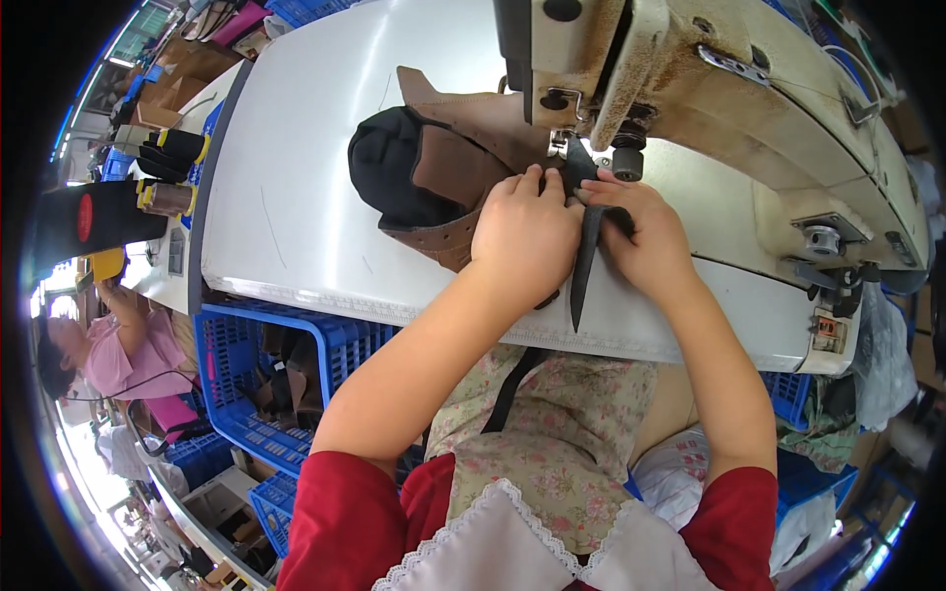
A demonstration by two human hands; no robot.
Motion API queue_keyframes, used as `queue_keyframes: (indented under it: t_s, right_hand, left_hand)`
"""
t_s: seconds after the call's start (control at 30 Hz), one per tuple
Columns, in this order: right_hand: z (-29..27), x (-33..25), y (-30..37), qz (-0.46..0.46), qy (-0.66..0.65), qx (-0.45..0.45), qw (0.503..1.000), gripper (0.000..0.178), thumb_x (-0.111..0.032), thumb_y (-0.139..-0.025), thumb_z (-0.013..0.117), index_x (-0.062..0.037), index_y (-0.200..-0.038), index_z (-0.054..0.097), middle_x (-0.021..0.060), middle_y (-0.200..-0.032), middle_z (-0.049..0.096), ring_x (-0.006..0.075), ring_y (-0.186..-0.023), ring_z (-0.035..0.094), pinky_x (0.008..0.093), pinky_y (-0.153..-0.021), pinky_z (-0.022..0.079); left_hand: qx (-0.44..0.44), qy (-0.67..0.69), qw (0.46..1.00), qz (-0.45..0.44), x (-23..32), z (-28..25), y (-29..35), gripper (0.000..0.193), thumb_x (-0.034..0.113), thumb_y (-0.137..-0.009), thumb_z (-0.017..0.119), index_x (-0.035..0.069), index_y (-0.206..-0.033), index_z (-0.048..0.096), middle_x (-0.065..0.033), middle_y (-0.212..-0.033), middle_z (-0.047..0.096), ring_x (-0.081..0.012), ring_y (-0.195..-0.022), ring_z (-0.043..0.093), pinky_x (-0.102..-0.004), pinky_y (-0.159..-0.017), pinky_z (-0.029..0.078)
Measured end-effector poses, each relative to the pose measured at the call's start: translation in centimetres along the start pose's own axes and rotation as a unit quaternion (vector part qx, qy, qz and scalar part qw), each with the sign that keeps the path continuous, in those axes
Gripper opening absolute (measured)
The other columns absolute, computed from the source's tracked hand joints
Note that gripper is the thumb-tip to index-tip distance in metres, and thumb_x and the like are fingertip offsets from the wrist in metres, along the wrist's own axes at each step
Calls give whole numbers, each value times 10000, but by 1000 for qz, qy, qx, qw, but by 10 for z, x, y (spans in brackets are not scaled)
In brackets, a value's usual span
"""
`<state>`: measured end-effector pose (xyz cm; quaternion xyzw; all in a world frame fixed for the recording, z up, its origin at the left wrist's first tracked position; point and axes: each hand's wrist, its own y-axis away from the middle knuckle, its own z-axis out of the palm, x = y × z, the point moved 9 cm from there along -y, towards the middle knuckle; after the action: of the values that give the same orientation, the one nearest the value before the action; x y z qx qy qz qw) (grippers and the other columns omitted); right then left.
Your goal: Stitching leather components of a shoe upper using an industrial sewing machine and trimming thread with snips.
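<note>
A brown shoe upper [455,163] with a black lining [394,163] lies on the white table of a sewing machine [709,98], its near edge running under the needle area. My left hand [527,234] is closed on the upper's right part, fingertips close to the presser foot [564,141]. Beside it, my right hand [642,234] pinches a narrow black strip [585,271]. One end of the strip hangs toward me, and a dark piece [579,167] reaches up to the foot. The fingertips partly hide where strip and upper meet.
A blue crate [251,433] holding dark and brown pieces stands below the table's left front edge. Thread spools [168,197] stand beyond the left end. A person in pink [138,355] sits at another machine. The machine's arm overhangs my right hand.
</note>
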<state>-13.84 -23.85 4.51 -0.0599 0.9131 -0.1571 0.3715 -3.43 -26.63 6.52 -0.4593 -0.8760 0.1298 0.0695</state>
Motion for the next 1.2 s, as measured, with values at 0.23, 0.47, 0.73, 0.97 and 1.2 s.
queue_keyframes:
  t_s: [0.23, 0.47, 0.73, 0.97, 1.2]
  right_hand:
    - [3, -3, 4, 8, 2, 18, 1000, 362, 115, -753, 613, -47, -1070, 674, 105, -1191, 686, 303, -1264, 561, 405, -1055, 440]
    - [5, -2, 5, 16, 7, 42, 999, 301, 31, -765, 645, -48, -1048, 710, 95, -1163, 699, 318, -1164, 602, 418, -1010, 469]
    - [10, -11, 4, 33, 36, 51, 998, 335, 23, -785, 610, -42, -1104, 688, 110, -1213, 673, 338, -1192, 576, 430, -1034, 442]
    - [18, -17, 3, 4, 68, 43, 997, 405, 17, -752, 608, -34, -1150, 664, 122, -1252, 648, 354, -1210, 550, 449, -1053, 422]
    - [17, -18, 4, 8, 66, 49, 997, 425, 6, -758, 610, -19, -1182, 640, 141, -1262, 633, 368, -1219, 536, 459, -1071, 404]
  left_hand:
    - [5, 17, 1000, 17, -2, -1, 0, 288, 124, -732, 646, 42, -994, 732, -151, -1213, 676, -358, -1143, 631, -436, -951, 483]
    - [11, 20, 999, 34, -5, -3, -2, 283, 139, -721, 658, 24, -970, 726, -148, -1186, 685, -349, -1118, 642, -424, -932, 497]
    - [10, 34, 998, 52, -16, -3, -6, 232, 122, -713, 655, 67, -927, 726, -97, -1125, 684, -318, -1100, 645, -404, -910, 509]
    - [4, 71, 994, 87, -27, -5, -5, 185, 103, -694, 648, 101, -866, 713, -55, -1052, 657, -272, -1111, 619, -400, -900, 505]
    - [-51, -32, 997, 39, -14, -9, -6, 229, 94, -742, 648, 123, -955, 727, -44, -1074, 656, -245, -1147, 600, -482, -1070, 381]
